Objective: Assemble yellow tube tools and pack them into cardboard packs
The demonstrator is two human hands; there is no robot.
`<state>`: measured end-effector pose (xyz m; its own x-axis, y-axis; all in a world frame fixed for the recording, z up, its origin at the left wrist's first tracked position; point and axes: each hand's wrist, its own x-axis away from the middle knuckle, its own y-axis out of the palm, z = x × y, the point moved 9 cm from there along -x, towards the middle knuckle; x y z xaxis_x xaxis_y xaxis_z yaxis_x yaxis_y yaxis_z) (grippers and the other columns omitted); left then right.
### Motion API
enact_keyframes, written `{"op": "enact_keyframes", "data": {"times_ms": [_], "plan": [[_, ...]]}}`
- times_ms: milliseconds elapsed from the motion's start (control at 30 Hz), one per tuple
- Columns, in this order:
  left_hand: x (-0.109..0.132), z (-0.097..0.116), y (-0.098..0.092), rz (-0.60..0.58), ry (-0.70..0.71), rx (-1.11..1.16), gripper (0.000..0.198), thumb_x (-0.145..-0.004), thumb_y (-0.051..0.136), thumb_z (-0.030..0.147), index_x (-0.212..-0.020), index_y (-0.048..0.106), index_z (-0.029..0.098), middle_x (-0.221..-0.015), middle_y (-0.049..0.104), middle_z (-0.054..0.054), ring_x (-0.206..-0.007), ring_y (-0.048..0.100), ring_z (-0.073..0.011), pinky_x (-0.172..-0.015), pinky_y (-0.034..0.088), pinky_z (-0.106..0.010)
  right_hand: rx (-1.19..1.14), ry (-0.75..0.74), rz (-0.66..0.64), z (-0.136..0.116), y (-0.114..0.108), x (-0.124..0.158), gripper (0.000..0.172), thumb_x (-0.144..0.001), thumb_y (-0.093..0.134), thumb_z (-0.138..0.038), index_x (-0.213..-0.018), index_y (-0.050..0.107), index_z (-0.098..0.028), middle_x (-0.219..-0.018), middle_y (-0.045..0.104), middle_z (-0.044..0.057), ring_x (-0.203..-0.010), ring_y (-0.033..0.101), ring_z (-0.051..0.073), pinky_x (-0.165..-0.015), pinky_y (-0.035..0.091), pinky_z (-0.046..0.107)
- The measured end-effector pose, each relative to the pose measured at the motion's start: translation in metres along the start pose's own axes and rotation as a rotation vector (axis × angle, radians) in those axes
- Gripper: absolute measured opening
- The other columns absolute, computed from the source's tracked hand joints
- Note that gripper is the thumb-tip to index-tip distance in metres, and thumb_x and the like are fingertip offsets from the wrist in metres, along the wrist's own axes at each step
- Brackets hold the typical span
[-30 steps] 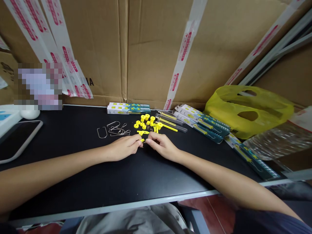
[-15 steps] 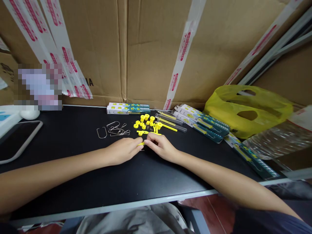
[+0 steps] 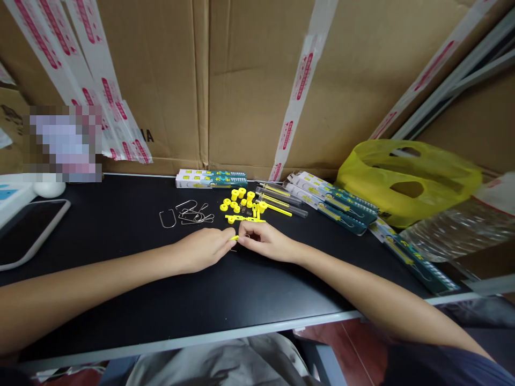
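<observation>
My left hand (image 3: 205,249) is closed, pinching a small yellow piece (image 3: 234,238) whose tip shows between the two hands. My right hand (image 3: 269,241) meets it from the right, fingers closed at the end of that piece, with a thin metal wire curving by its fingertips. Just behind the hands lie long yellow strips (image 3: 245,219) and several yellow caps and rings (image 3: 234,195), with small dark springs (image 3: 249,213) among them. Bent metal hooks (image 3: 197,216) rest on the black table to the left.
Printed boxes (image 3: 211,179) stand at the back, and more boxes (image 3: 330,201) lie at the right beside clear tubes (image 3: 281,203). A yellow plastic bag (image 3: 434,166) and a clear plastic bottle (image 3: 454,230) are far right. A phone (image 3: 30,230) lies at the left. Cardboard (image 3: 249,80) rises behind.
My right hand has shifted and turned slightly at the yellow piece, and a curved bit of wire now shows beside its fingers. My left hand stays almost in place.
</observation>
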<state>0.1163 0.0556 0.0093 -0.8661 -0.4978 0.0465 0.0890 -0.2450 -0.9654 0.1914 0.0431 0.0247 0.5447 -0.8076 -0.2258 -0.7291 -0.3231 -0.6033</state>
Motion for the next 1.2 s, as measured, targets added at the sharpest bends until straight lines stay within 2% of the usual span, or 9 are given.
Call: {"op": "enact_keyframes", "data": {"times_ms": [233, 400, 600, 867, 1200], "plan": [[0.000, 0.000, -0.001, -0.015, -0.030, 0.030, 0.027, -0.097, 0.028, 0.032, -0.084, 0.047, 0.020, -0.075, 0.062, -0.004, -0.070, 0.060, -0.0209, -0.060, 0.037, -0.029, -0.167, 0.060, 0.038, 0.007, 0.001, 0.000, 0.036, -0.091, 0.051, -0.048, -0.071, 0.042, -0.019, -0.061, 0.045, -0.005, -0.056, 0.041, 0.009, -0.057, 0.035, 0.023], [0.000, 0.000, -0.003, -0.018, -0.042, 0.007, 0.028, -0.098, 0.028, 0.032, -0.083, 0.048, 0.020, -0.075, 0.063, -0.003, -0.069, 0.061, -0.0200, -0.061, 0.038, -0.028, -0.093, 0.062, 0.079, 0.008, -0.002, -0.001, 0.036, -0.093, 0.048, -0.048, -0.072, 0.042, -0.019, -0.061, 0.045, -0.005, -0.056, 0.040, 0.010, -0.057, 0.034, 0.023], [0.001, 0.004, -0.003, -0.013, -0.016, -0.069, 0.032, -0.099, 0.025, 0.033, -0.084, 0.049, 0.019, -0.073, 0.063, -0.004, -0.066, 0.061, -0.0203, -0.058, 0.036, -0.029, 0.008, 0.007, 0.049, 0.002, -0.002, -0.002, 0.039, -0.095, 0.044, -0.045, -0.067, 0.039, -0.019, -0.064, 0.038, -0.004, -0.060, 0.035, 0.010, -0.058, 0.031, 0.023], [0.003, 0.004, -0.002, -0.020, -0.029, -0.130, 0.036, -0.099, 0.025, 0.033, -0.088, 0.054, 0.016, -0.076, 0.067, -0.007, -0.069, 0.066, -0.0240, -0.059, 0.041, -0.031, 0.119, -0.038, 0.196, 0.000, -0.004, 0.002, 0.034, -0.095, 0.046, -0.036, -0.066, 0.039, -0.019, -0.063, 0.036, -0.005, -0.058, 0.034, 0.009, -0.056, 0.029, 0.022], [0.006, 0.004, 0.002, -0.014, -0.081, -0.146, 0.031, -0.099, 0.030, 0.035, -0.097, 0.055, 0.015, -0.085, 0.070, -0.009, -0.075, 0.068, -0.0258, -0.061, 0.044, -0.032, 0.127, -0.029, 0.264, -0.002, -0.002, 0.004, 0.033, -0.095, 0.047, -0.032, -0.065, 0.040, -0.018, -0.061, 0.038, -0.005, -0.057, 0.035, 0.009, -0.055, 0.030, 0.021]]}}
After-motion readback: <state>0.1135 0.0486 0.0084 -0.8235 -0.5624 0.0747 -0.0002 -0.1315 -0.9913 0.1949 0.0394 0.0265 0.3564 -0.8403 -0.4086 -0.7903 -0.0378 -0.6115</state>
